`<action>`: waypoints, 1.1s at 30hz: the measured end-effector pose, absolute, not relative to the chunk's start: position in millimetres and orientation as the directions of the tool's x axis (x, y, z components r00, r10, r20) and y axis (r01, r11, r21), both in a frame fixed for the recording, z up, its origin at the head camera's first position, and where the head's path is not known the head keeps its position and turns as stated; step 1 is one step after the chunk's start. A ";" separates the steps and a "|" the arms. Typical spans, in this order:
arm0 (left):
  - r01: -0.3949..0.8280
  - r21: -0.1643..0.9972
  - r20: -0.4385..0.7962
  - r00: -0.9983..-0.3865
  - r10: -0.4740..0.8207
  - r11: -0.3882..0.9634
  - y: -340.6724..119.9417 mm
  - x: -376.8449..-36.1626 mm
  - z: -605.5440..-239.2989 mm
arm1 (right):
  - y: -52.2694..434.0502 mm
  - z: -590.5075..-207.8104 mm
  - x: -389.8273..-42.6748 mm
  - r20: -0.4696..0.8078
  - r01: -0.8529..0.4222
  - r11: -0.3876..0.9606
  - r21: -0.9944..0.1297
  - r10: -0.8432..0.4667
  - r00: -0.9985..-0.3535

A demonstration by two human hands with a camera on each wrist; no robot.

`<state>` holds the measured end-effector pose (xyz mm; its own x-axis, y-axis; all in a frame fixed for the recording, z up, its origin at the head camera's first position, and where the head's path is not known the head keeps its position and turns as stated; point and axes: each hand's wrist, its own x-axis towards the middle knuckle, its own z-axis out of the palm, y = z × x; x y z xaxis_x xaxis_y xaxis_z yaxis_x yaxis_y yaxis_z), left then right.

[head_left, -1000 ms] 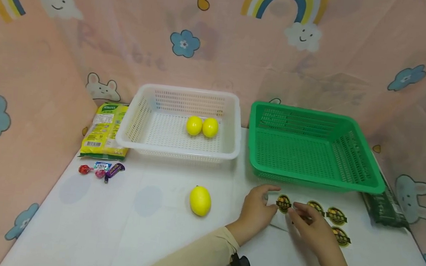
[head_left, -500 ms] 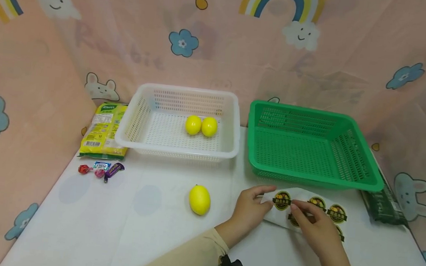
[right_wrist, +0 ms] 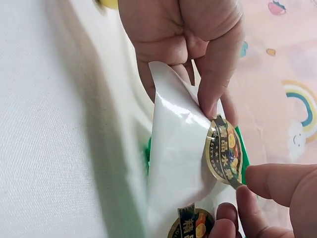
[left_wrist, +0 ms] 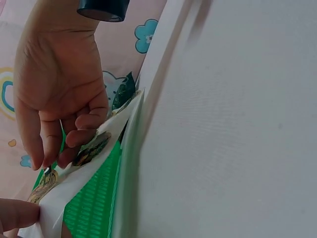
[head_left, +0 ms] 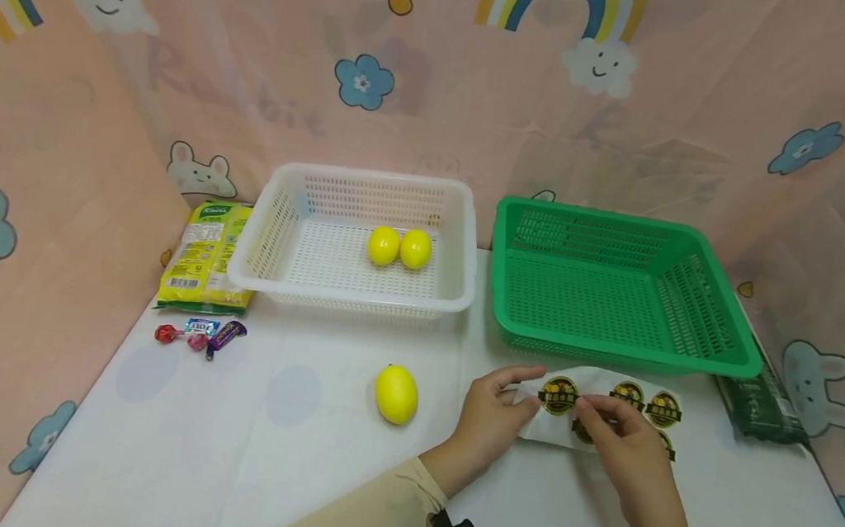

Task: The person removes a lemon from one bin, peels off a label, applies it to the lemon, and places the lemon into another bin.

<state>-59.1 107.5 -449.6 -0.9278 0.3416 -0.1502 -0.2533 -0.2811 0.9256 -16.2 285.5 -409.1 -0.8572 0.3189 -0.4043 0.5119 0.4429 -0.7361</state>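
Pinching the sticker sheet's [head_left: 608, 410] left end, the left hand [head_left: 488, 422] lifts it off the table [head_left: 302, 469] before the green basket [head_left: 614, 287]. The right hand's [head_left: 620, 444] fingertips nip a round sticker [right_wrist: 224, 150] at its edge.

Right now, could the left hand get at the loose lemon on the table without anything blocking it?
Probably yes. The lemon lies apart on bare table beside the left hand, nothing between them, but that hand's grip holds the sticker sheet.

three lemons [head_left: 396, 394] – two baskets [head_left: 355, 242] – one sticker sheet [head_left: 605, 410]
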 end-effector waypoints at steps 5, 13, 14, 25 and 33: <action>-0.223 0.937 -0.122 -0.930 0.348 -0.268 106.8 -56.6 -447.6 | 284.3 -411.8 -15.1 -0.347 0.490 0.489 -0.721 0.357 -0.867; -0.158 0.966 -0.077 -0.932 0.353 -0.205 106.9 -53.8 -447.2 | 289.9 -413.6 -13.2 -0.288 0.416 0.641 -0.645 0.300 -0.909; -0.151 0.968 -0.073 -0.933 0.352 -0.200 107.1 -53.7 -447.8 | 290.6 -413.6 -13.0 -0.285 0.412 0.648 -0.641 0.297 -0.911; 0.129 0.964 0.015 -0.900 0.435 0.233 109.9 -53.1 -457.4 | 298.1 -407.5 -7.4 -0.267 0.406 0.631 -0.661 0.308 -0.913; 0.449 0.558 -0.075 -0.810 0.581 0.698 109.9 -47.4 -455.1 | 301.2 -403.2 -5.3 -0.326 0.472 0.573 -0.670 0.344 -0.880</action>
<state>-47.4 109.9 -455.1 -0.8103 0.5812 -0.0749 0.4492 0.6982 0.5575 -5.3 301.2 -403.2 -0.8804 0.3440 -0.3265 0.4723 0.5732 -0.6696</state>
